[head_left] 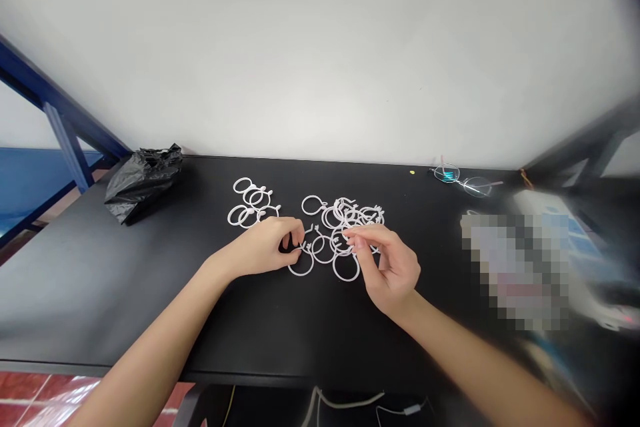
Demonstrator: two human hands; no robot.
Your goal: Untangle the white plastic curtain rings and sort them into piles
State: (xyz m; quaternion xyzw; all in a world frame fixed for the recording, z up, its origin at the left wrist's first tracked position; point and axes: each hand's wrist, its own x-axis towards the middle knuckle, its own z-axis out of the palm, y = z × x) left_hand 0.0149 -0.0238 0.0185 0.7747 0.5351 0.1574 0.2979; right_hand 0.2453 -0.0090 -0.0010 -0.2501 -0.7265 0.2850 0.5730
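Observation:
A loose heap of white plastic rings (pixel 350 220) lies in the middle of a black table (pixel 150 293). A smaller group of several rings (pixel 250 203) lies to its left. My left hand (pixel 267 247) rests on the table with its fingers pinched on one white ring (pixel 301 262) at the near edge of the heap. My right hand (pixel 387 263) is beside it, thumb and forefinger pinched on another ring (pixel 345 235) of the heap.
A crumpled black plastic bag (pixel 143 180) sits at the table's back left. Eyeglasses (pixel 463 179) lie at the back right, near a small yellow speck (pixel 412 173). A blurred-out area covers things at the right. A white wall stands behind the table; cables hang under its front edge.

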